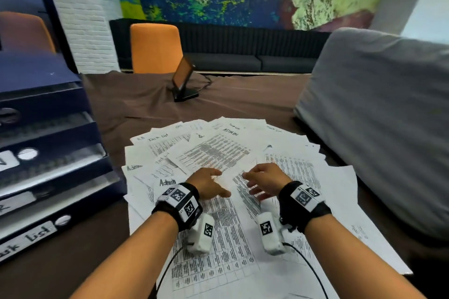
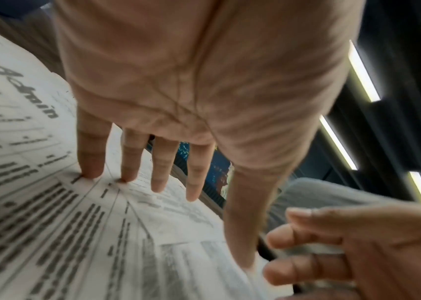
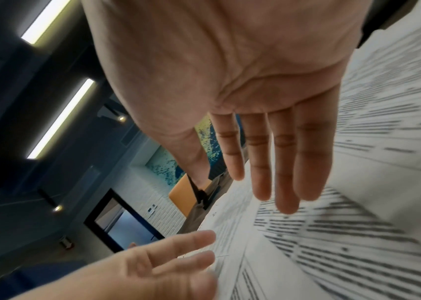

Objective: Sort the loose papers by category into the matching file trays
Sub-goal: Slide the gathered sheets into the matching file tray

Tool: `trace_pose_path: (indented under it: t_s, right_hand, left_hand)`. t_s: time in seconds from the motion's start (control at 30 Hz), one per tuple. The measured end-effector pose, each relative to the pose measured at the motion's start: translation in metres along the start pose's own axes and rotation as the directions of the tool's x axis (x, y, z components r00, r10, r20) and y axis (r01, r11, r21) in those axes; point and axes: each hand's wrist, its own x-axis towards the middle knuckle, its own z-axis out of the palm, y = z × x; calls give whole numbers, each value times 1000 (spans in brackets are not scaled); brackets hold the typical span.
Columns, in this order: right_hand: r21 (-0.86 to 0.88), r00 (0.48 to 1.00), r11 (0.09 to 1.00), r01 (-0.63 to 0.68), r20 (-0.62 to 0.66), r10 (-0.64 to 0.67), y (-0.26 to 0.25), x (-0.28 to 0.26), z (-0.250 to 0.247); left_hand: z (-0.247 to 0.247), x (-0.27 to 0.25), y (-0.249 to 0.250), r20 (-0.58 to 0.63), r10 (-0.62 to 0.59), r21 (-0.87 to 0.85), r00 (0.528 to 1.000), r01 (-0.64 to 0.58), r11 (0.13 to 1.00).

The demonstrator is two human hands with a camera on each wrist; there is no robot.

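Printed loose papers (image 1: 213, 150) lie fanned over the brown table; handwritten headings read "ADMIN", "Admin" (image 1: 167, 182) and "Task list" (image 1: 158, 139). Both hands hover over the middle of the pile. My left hand (image 1: 211, 183) is flat with straight fingers, and in the left wrist view my left hand (image 2: 199, 172) touches a sheet (image 2: 50, 213) with its two outer fingertips (image 2: 88, 172). My right hand (image 1: 263, 181) is open just beside it, and in the right wrist view my right hand (image 3: 235, 158) floats above printed sheets (image 3: 345, 233), holding nothing. Dark blue stacked file trays (image 1: 48, 177) stand at the left, the lowest labelled "Task list" (image 1: 36, 235).
A large grey cushion (image 1: 376, 116) takes up the table's right side, close to the papers. A small screen on a black stand (image 1: 184, 80) with a cable sits at the far middle. An orange chair (image 1: 155, 48) and a dark sofa (image 1: 243, 60) are behind the table.
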Motion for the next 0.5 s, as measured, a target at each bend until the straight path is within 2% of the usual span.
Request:
trace_pose_path:
  t_s: [0.07,0.13,0.3,0.5]
  right_hand:
    - [30,999,999,-32,22,31,6,-4,-1]
    - [43,998,998,-54,24,53,10,-5,0]
    - [40,998,997,-63,3,63,15,-3,7]
    - [15,997,997,-82,-9,82,15,-3,15]
  left_hand:
    - [7,2,1,13,1,196,1000,-4,981]
    - [12,2,3,-10,1,310,1000,2,951]
    - [8,6,0,-122,49,418,991,7,908]
    - [6,4,-3,-120,36,463,992,23,886]
